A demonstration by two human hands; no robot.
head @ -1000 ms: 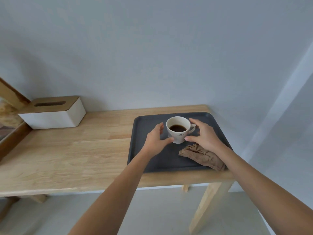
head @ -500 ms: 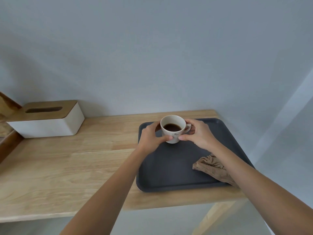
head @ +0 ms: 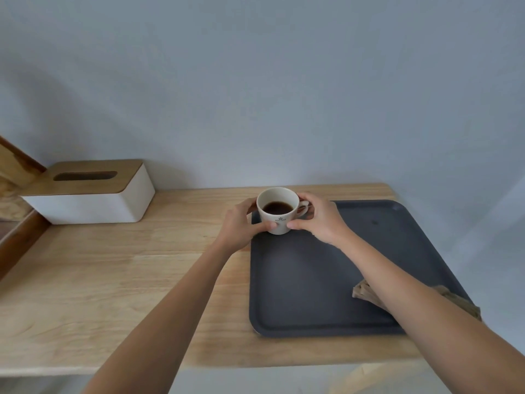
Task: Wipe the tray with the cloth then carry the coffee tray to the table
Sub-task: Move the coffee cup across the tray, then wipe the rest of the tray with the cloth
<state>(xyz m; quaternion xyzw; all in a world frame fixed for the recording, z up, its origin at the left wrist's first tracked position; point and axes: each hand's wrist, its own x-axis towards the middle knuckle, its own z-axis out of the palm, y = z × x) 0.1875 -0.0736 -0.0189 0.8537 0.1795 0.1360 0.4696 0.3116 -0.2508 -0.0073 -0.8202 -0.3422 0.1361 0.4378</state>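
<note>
Cup (head: 277, 209): I've moved it to tray (head: 312, 280) corner, gripped between left hand (head: 241, 226) and right hand (head: 321, 220).
Cloth (head: 366, 291): under my right forearm; wiping next.

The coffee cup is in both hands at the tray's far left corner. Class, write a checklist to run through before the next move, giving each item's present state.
1. Both hands grip the cup: ok, left hand and right hand wrap its sides.
2. Cup upright, coffee level: ok, no spill visible.
3. Cup lifted clear of the tray: cannot tell, its base is at the corner rim.
4. Landing spot on the wooden table left of the tray: ok, bare wood between tray and tissue box.
5. Cloth within reach for wiping: ok, on the tray's near right, partly hidden by the right forearm.
6. Tray free for wiping: not ok, the cup is over it.
</note>
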